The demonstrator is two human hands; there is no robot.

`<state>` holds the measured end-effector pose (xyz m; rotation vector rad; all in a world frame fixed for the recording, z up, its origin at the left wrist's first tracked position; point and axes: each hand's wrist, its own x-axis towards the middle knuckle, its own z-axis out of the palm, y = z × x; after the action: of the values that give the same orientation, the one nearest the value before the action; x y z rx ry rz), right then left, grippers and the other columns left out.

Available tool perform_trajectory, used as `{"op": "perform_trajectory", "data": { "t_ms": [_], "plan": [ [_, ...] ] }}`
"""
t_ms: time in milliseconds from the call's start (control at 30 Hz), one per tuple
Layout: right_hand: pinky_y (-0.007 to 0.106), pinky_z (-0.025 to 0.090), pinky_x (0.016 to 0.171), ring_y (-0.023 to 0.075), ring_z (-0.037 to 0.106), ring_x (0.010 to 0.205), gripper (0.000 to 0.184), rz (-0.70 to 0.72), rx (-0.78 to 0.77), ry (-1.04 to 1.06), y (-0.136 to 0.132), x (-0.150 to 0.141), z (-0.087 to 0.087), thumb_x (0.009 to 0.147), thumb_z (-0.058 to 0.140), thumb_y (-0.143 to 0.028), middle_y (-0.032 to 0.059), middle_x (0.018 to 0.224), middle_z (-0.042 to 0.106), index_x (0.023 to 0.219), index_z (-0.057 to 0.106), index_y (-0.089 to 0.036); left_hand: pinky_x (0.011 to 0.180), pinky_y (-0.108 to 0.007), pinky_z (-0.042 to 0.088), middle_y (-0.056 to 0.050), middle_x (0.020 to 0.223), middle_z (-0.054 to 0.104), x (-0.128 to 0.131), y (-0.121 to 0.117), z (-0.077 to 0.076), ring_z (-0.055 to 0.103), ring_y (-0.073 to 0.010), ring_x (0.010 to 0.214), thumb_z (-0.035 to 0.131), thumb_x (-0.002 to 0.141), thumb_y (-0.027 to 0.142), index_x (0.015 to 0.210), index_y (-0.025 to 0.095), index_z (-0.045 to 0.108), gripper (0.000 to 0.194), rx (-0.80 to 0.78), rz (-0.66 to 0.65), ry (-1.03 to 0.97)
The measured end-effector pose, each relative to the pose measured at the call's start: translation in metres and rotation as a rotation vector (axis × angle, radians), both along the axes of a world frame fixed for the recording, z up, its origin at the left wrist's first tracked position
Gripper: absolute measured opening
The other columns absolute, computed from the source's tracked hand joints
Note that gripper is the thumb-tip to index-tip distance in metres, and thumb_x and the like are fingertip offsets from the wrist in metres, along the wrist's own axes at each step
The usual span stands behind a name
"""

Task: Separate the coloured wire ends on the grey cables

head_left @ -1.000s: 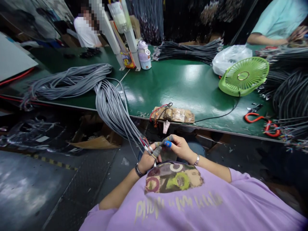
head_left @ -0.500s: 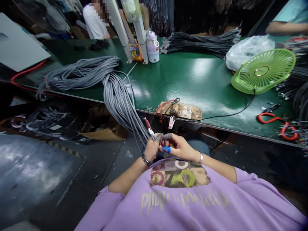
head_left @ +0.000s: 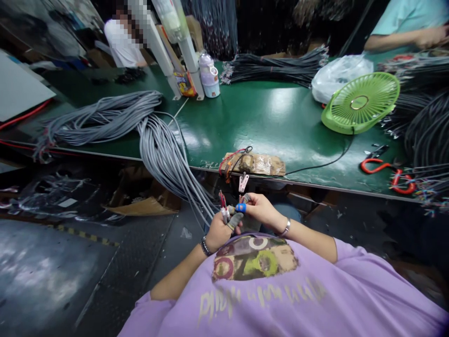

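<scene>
A bundle of grey cables (head_left: pixel 164 152) hangs over the front edge of the green workbench down to my hands. My left hand (head_left: pixel 219 231) is closed around cable ends (head_left: pixel 224 208), where red and dark wires stick up out of white sheathing. Grey finger covers sit on some fingers of both hands. My right hand (head_left: pixel 263 213), with a blue wrap on one finger, pinches thin reddish wires (head_left: pixel 240 199) close beside the left hand. Just above them, a pale pink clip (head_left: pixel 243 182) hangs at the bench edge below a taped cardboard piece (head_left: pixel 259 164).
On the green bench (head_left: pixel 266 121) stand a green fan (head_left: pixel 361 103), a purple bottle (head_left: pixel 209 77) and a plastic bag (head_left: pixel 340 75). Orange-handled pliers (head_left: pixel 386 171) lie at right beside black cable bundles (head_left: pixel 430 126). Two other people are across the bench.
My right hand has risen slightly and now pinches thin wires apart from the left hand's cable ends. The wire ends in my left hand now point more upright. The view has shifted rightward.
</scene>
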<state>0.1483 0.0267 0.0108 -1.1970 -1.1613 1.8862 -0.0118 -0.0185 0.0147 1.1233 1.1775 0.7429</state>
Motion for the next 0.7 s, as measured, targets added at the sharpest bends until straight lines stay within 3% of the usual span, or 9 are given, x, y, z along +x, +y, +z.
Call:
{"op": "perform_trajectory", "data": {
  "t_ms": [200,433,700],
  "plan": [
    [0.019,0.031,0.045,0.0053,0.038,0.049,0.046,0.042,0.101,0.009,0.002,-0.002,0.010,0.062,0.076,-0.054,-0.0050,0.056,0.049,0.068,0.054,-0.014,0.037,-0.018,0.036,0.001,0.050,0.059,0.002,0.003,0.000,0.052,-0.0086,0.036,0.064,0.079,0.047,0.068,0.014,0.055,0.036,-0.104,0.051,-0.059],
    [0.019,0.033,0.046,0.0057,0.040,0.050,0.044,-0.025,0.061,0.035,-0.002,-0.003,0.002,0.064,0.074,-0.053,-0.0040,0.059,0.052,0.075,0.058,-0.014,0.045,-0.020,0.044,-0.002,0.056,0.064,0.007,-0.001,-0.012,0.060,-0.0115,0.047,0.064,0.079,0.050,0.068,0.015,0.055,0.038,-0.117,0.230,-0.213],
    [0.023,0.039,0.055,0.0080,0.044,0.055,0.040,0.063,0.142,0.043,0.004,0.001,0.006,0.067,0.073,-0.048,-0.0026,0.062,0.053,0.073,0.055,-0.014,0.045,-0.020,0.047,-0.002,0.061,0.067,0.003,0.001,-0.007,0.063,-0.0127,0.049,0.065,0.078,0.050,0.075,0.015,0.056,0.037,-0.116,0.201,-0.174]
  ]
}}
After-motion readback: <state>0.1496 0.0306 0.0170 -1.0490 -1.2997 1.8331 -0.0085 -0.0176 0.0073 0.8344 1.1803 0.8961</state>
